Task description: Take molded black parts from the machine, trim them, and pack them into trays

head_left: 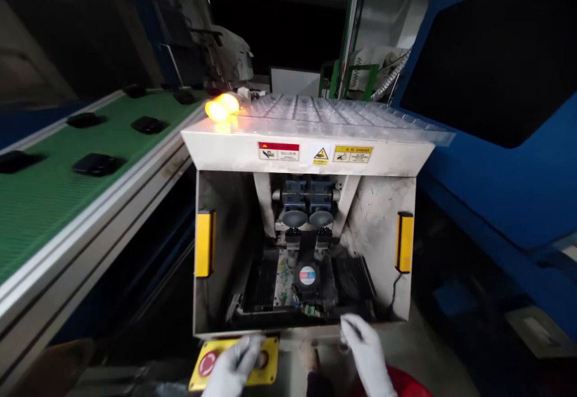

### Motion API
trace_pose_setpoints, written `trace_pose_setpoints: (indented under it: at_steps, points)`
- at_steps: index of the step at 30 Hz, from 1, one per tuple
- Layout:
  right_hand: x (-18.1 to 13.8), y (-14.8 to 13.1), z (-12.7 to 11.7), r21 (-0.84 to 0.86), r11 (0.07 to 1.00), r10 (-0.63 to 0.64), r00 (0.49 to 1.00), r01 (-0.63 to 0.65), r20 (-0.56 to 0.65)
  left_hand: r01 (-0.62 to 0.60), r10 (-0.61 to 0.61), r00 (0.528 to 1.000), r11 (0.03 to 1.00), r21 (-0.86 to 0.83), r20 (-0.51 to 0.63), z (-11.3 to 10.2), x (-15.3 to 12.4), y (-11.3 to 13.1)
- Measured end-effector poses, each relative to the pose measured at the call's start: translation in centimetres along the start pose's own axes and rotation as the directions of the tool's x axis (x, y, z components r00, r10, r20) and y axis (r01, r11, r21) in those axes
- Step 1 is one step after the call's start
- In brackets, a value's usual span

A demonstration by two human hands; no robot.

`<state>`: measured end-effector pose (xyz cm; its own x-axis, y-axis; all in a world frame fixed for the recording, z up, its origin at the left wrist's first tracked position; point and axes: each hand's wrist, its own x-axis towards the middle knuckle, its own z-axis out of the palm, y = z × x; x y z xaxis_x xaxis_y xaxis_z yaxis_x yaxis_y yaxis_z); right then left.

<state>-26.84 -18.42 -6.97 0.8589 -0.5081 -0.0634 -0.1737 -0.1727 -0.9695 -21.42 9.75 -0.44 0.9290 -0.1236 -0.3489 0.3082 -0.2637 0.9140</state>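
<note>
A white press-like machine point(306, 151) stands open in front of me, with warning labels on its front lip. Inside, two dark round pads point(308, 218) hang above a black part with a red and blue round label point(307, 275). My left hand point(234, 366), in a white glove, lies on a yellow control plate point(270, 344) beside a red round button point(207, 363); its fingers look extended. My right hand point(366, 352), also gloved, reaches toward the machine's lower front edge with fingers stretched and nothing in them.
A green conveyor belt point(49, 187) with several black parts point(96, 164) runs along the left. A clear blister tray point(333, 112) lies on the machine's top, next to a glowing orange lamp point(220, 107). Yellow light-curtain bars point(205, 242) flank the opening. A blue machine housing point(496, 163) stands at right.
</note>
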Motion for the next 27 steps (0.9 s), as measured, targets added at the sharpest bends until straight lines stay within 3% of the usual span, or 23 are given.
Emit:
trace_pose_setpoints:
  at_steps: [4, 8, 12, 17, 22, 27]
  points:
    - [8.0, -2.5, 0.9, 0.014, 0.999, -0.038, 0.999, 0.037, 0.011, -0.182, 0.181, 0.979, 0.983, 0.002, -0.088, 2.4, 10.5, 4.6]
    - [13.8, -5.9, 1.0, 0.027, 0.996, -0.088, 0.991, 0.086, 0.101, -0.207, 0.206, 0.978, 0.978, -0.027, -0.034, 3.9, 16.5, 8.6]
    - [18.7, -8.5, 2.4, 0.085, 0.99, -0.13, 0.948, 0.11, 0.292, -0.151, 0.165, 0.978, 0.983, -0.106, 0.131, 4.2, 18.8, 10.6]
    - [21.9, -9.9, 4.9, 0.191, 0.98, -0.153, 0.826, 0.056, 0.543, -0.093, 0.133, 0.936, 0.986, -0.135, 0.325, 4.6, 21.0, 11.2]
    - [22.0, -9.8, 5.6, 0.238, 0.971, -0.151, 0.806, 0.012, 0.572, -0.091, 0.156, 0.883, 0.982, -0.165, 0.442, 5.6, 22.3, 11.5]
    - [21.7, -9.5, 6.0, 0.22, 0.974, -0.161, 0.822, 0.045, 0.545, -0.108, 0.178, 0.892, 0.976, -0.188, 0.415, 5.9, 22.2, 11.7]
